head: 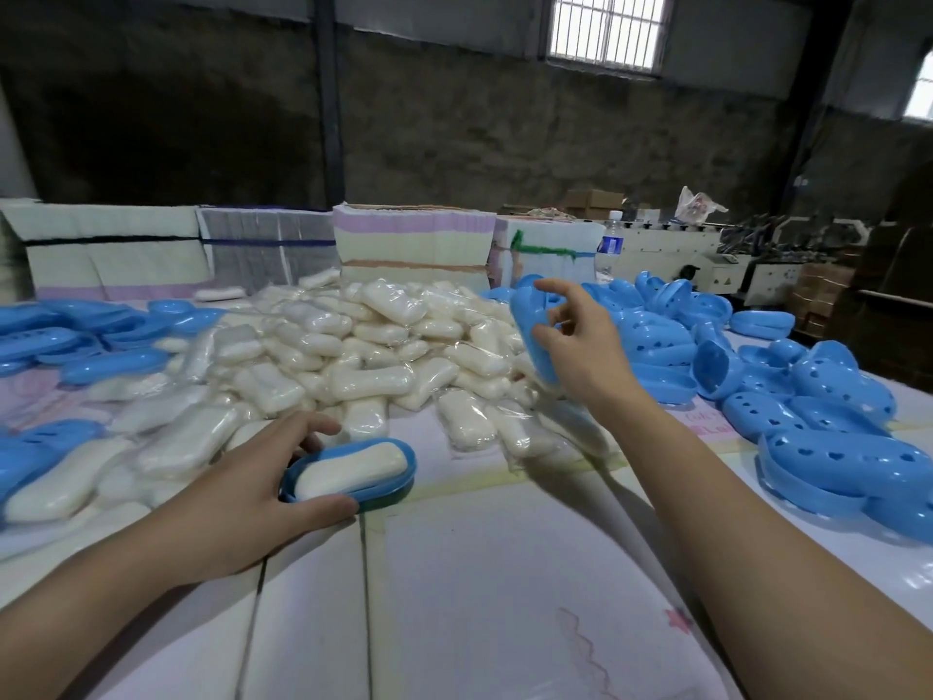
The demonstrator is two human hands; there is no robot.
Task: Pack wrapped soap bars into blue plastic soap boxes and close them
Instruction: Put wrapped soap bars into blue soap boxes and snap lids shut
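- Wrapped soap bar [351, 469], pale cream and oblong in clear film, lies inside an open blue plastic soap box base [383, 492] on the counter [505, 573], near the front of the pile.
- Left hand [262, 490] holds that base, thumb along its near rim and fingers [313, 426] curled round the far end.
- Right hand [575, 341] is raised above the counter, gripping a blue plastic lid [530, 320] tilted on edge, forefinger stretched out over its top.
- Behind, a big heap of wrapped cream soap bars [363, 346] covers the middle of the counter.
- Blue perforated box halves with heart-shaped holes [818, 391] are piled to the right, and more blue shells [65, 341] to the left.
- Strapped stacks of pale sheets [414, 240] stand along the back, with a clear water bottle [609, 247] beside them.
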